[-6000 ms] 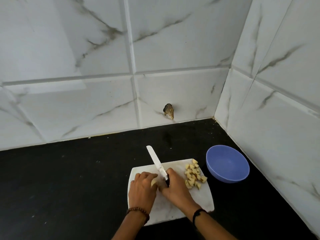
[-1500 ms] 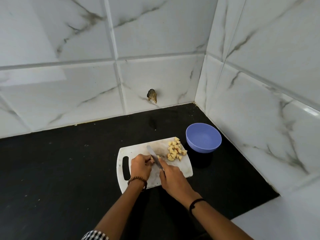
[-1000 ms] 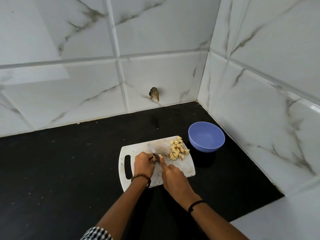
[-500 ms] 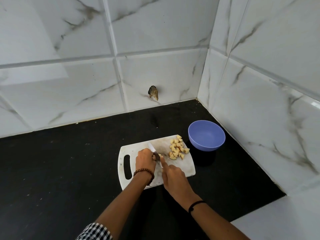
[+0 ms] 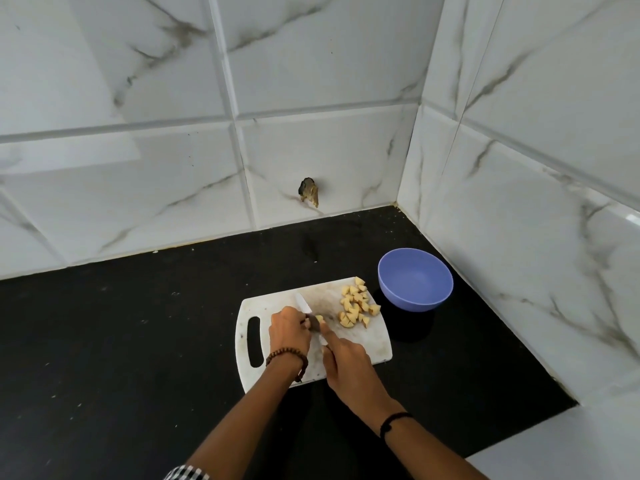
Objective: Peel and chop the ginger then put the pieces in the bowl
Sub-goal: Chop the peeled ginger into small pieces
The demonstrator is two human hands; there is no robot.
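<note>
1. Both hands are seen working close together at the middle of a white cutting board (image 5: 375, 344), which lies on a black counter (image 5: 104, 341) in a corner of marbled white wall tiles (image 5: 311, 81).
2. On the counter just beside the board's far right corner, a blue bowl (image 5: 415, 278) is seen, with nothing visible inside. None of the ginger has been moved into it yet, so the transfer is judged still to come.
3. The right hand (image 5: 346, 358) is closed around the handle of a knife (image 5: 304, 304), with the forefinger laid along the top. The pale blade is angled away and to the left.
4. The left hand (image 5: 289, 329) is curled down with its fingertips pinched on a last small stub of ginger (image 5: 319, 319), touching the blade.
5. A heap of chopped ginger pieces (image 5: 356, 304) is gathered on the board's far right side, near the edge that faces the bowl.
6. The main risk is judged to be a cut fingertip, since so little ginger is left to hold and the fingers are right against the blade.
7. The stub could also be squeezed out sideways under pressure and lost onto the counter.
8. Pieces at the board's edge could be knocked off if the board is nudged during cutting.
</note>
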